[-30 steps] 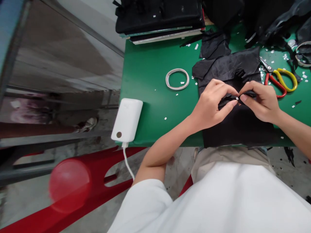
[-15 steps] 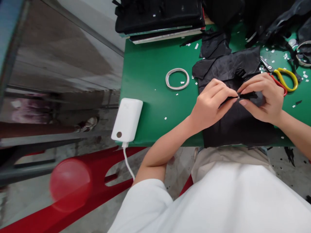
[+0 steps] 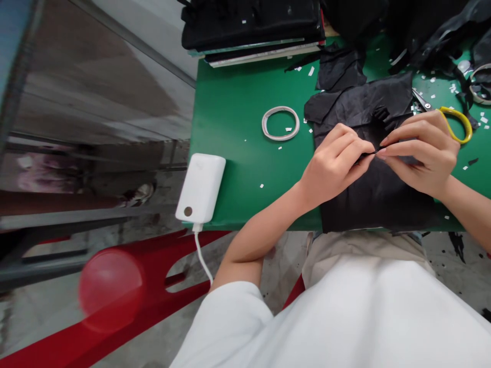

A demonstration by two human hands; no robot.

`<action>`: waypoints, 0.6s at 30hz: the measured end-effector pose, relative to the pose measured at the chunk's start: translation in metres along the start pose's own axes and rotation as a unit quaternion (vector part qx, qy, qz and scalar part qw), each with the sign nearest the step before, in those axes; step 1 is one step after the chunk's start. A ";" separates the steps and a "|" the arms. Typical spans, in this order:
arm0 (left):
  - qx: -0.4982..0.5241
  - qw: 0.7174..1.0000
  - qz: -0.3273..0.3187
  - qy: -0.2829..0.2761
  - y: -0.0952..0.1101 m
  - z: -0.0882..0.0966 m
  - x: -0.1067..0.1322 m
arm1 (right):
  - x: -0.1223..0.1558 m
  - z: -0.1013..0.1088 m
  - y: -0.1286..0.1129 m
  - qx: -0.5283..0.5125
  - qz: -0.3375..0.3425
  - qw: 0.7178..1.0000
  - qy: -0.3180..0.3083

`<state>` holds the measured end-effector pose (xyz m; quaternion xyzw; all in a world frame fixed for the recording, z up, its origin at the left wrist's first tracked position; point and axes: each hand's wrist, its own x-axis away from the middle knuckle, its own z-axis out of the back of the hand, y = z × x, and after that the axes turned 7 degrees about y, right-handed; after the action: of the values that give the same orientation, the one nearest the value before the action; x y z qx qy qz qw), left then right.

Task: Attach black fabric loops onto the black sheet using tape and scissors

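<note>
I count two hands at work, one left hand and one right hand, with one small black strip between them. On the one green bench I see one white power bank, one pair of scissors, one white band loop and at least three black cloth pieces. The small white scraps are too many to count.
</note>
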<state>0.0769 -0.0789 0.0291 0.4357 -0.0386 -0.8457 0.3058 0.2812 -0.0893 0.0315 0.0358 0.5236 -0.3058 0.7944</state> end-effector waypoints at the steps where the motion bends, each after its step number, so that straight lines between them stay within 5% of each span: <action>1: 0.001 1.000 -0.008 0.007 0.000 0.000 0.000 | 0.001 0.000 0.001 0.006 0.012 1.000 0.009; 10: 0.050 0.996 -0.049 0.052 0.000 -0.001 -0.001 | 0.005 -0.005 0.008 0.054 0.131 0.986 0.092; 18: 0.044 0.994 -0.067 0.070 -0.002 -0.004 -0.001 | 0.006 -0.004 0.010 0.071 0.154 0.982 0.084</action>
<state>0.0789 -0.0760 0.0266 0.5085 -0.0246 -0.8291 0.2311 0.2850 -0.0825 0.0226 0.1978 0.5534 -0.2117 0.7809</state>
